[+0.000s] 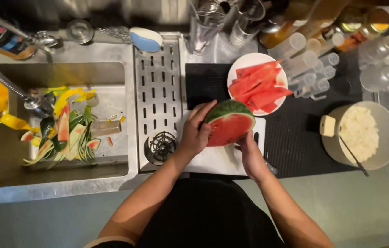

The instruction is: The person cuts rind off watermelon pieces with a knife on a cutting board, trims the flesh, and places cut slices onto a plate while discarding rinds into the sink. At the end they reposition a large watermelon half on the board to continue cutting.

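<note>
A watermelon half (229,122), green rind up and red cut face toward me, stands on a white cutting board (213,160). My left hand (197,131) grips its left side, fingers curled over the rind. My right hand (250,149) is at the melon's lower right edge, closed around a knife whose dark handle end (271,168) shows below the wrist; the blade is hidden. Behind the board a white plate (240,64) holds several red watermelon slices (258,87).
A steel sink (112,73) on the left holds fruit peels (66,128) under a faucet (34,103). A perforated drain tray (158,87) lies beside the board. A pot of white food (359,135) sits right; plastic tubes and bottles (313,69) crowd the back.
</note>
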